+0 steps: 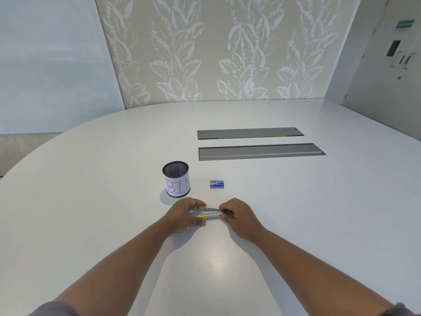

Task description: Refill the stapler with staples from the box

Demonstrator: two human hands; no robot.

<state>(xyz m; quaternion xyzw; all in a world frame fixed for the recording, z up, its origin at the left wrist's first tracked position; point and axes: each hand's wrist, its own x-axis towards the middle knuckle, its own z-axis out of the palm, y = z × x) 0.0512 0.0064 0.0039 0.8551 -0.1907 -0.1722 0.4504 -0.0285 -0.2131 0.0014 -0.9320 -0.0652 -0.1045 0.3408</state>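
Observation:
A small yellow and metal stapler (210, 212) is held just above the white table (91, 201), between both hands. My left hand (184, 215) grips its yellow end. My right hand (237, 216) pinches the other, metal end. The stapler looks hinged apart, its top and base forming a narrow wedge. A small blue staple box (216, 184) lies shut on the table, a short way beyond the hands and apart from them.
A black mesh cup (176, 181) with a paper label reading "BIN" stands left of the box. Two long grey cable hatches (259, 151) are set into the table further back. A leaf-patterned wall rises behind.

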